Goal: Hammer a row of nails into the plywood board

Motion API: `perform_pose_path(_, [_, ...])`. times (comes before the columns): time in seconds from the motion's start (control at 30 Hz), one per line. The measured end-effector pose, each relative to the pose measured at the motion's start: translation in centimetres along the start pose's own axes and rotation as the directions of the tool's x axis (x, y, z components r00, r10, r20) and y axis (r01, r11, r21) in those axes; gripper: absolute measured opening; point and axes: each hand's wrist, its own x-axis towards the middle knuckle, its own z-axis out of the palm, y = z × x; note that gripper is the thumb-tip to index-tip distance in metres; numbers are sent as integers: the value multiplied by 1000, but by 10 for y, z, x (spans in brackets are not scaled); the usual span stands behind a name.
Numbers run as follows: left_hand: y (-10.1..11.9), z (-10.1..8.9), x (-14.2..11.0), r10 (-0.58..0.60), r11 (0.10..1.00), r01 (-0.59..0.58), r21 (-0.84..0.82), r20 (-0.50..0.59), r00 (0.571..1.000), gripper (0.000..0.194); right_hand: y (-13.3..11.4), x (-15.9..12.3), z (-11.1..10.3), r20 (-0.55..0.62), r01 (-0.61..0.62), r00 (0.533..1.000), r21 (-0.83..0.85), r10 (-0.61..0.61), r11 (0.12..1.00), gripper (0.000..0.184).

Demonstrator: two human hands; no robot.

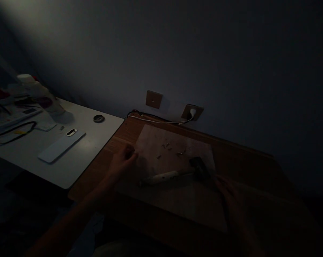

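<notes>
My left hand curls at the edge of a pale paper sheet, its grip hard to make out. My right hand sinks into shadow, state unclear, just beside a white-handled, black-headed mallet on the wooden counter, below small scattered fragments.

Very dim scene here! A pale glow spills in from the upper left across the grey painted wall, just catching the white laminate table, while the brown wooden table sinks into gloom. The right hand is nearly lost in shadow, soft and blurred, and the corners fall to black.
</notes>
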Motion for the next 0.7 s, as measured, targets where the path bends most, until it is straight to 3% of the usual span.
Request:
perform_pose_path(0.17, [-11, -46, 0, -132, 991, 127, -42, -150, 980, 35, -26, -21, 41, 127, 38, 991, 62, -46, 997, 53])
perform_pose_path(0.37, [-28, -97, 34, -225, 973, 229, -17, -272, 936, 33, -53, -26, 95, 269, 110, 953, 124, -140, 986, 46])
perform_pose_path(0.53, [-43, -102, 45, -229, 966, 255, 50, -301, 926, 35, -55, -26, 112, 299, 156, 936, 121, -186, 980, 44])
perform_pose_path(0.7, [-33, -94, 37, -216, 965, 247, 93, -260, 941, 33, -47, -25, 102, 241, 172, 952, 97, -191, 980, 46])
